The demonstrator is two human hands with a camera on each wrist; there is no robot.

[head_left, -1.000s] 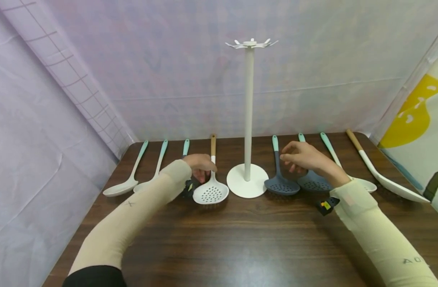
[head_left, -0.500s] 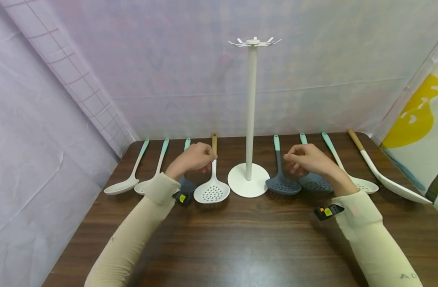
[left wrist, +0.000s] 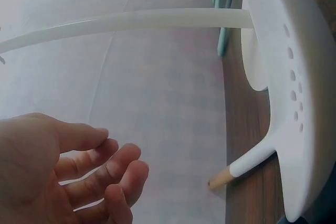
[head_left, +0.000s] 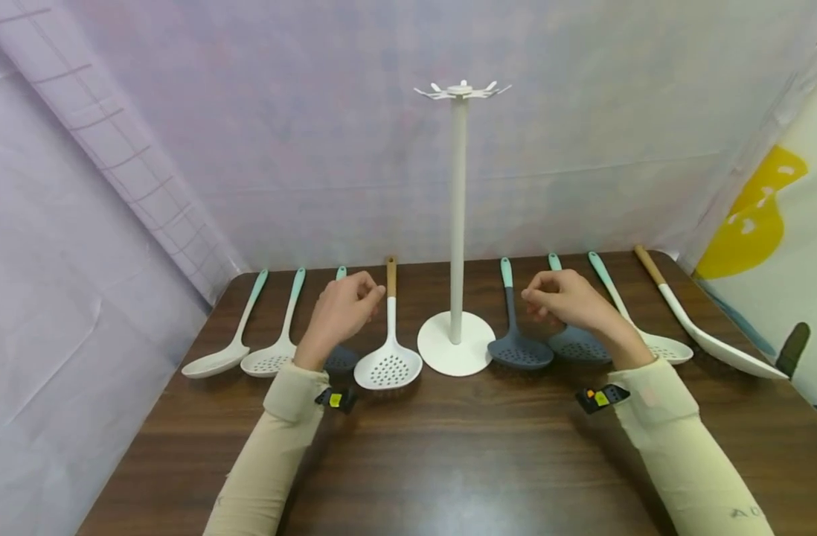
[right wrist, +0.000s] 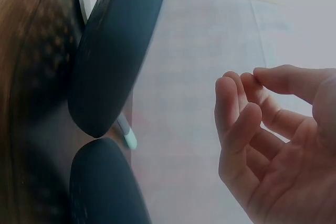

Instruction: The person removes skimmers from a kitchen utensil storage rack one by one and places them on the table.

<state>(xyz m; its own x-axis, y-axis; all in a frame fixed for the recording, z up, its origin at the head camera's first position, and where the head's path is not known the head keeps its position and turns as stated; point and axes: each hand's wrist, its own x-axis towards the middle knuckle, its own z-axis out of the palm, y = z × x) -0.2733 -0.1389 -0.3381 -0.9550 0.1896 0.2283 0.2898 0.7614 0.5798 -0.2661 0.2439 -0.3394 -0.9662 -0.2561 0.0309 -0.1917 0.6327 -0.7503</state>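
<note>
My left hand (head_left: 339,316) hovers over a dark skimmer (head_left: 342,360), hiding much of it, and holds nothing. Its fingers curl loosely in the left wrist view, beside a white skimmer (left wrist: 302,103) with a wooden-ended handle. To the right, my right hand (head_left: 569,301) hangs with bent fingers, thumb close to the fingertips and nothing between them. It partly covers a second dark skimmer (head_left: 578,347); another dark skimmer (head_left: 519,351) with a mint handle end lies just left of it. Between the hands rises a white stand (head_left: 458,223) topped by a ring of hooks.
On the left lie a white spoon (head_left: 216,362) and a white slotted spoon (head_left: 270,361). On the right are another white slotted spoon (head_left: 673,351) and a white wooden-handled utensil (head_left: 730,353). A pale curtain (head_left: 315,149) backs the brown table (head_left: 449,461).
My left hand has lifted and drawn left, away from the white skimmer's handle. The right hand has barely moved, and the utensils lie as before. The head view has shifted slightly.
</note>
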